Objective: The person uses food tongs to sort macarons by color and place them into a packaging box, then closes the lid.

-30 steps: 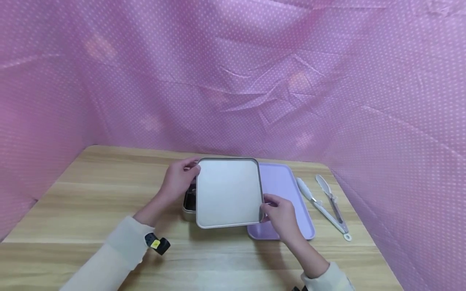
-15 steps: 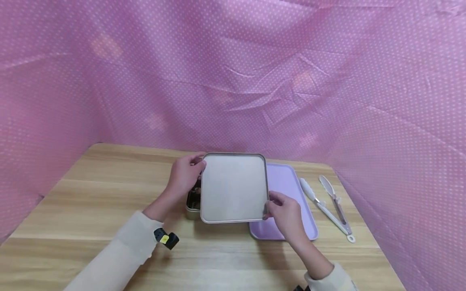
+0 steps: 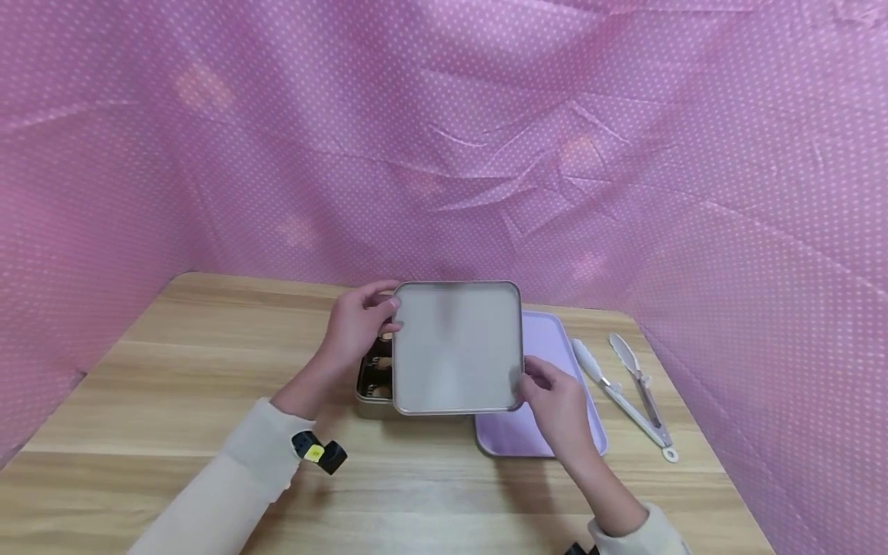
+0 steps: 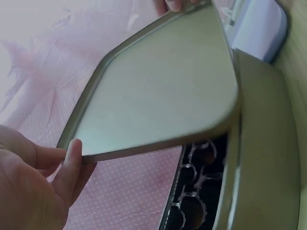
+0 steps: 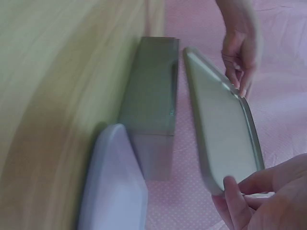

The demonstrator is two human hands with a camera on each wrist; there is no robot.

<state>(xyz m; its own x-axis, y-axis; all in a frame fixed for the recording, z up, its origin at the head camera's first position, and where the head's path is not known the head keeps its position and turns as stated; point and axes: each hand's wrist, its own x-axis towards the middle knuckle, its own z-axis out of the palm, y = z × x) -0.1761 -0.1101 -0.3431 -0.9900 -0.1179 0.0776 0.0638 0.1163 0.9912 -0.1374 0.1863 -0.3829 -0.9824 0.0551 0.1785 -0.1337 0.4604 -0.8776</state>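
Both hands [image 3: 354, 327] at metal lid's [image 3: 456, 347] opposite corners

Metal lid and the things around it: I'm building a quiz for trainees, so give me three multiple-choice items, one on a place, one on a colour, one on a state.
1. Where do the tongs lie?
A. right of the purple tray
B. inside the tin
C. left of the tin

2. What colour is the tray?
A. green
B. purple
C. red

3. How is the lid?
A. flat on the table
B. closed on the tin
C. held above the tin by both hands

Answers: 1 A, they rest on the table past the tray's right edge. 2 B, pale purple. 3 C, left hand and right hand grip opposite edges, tin open beneath.
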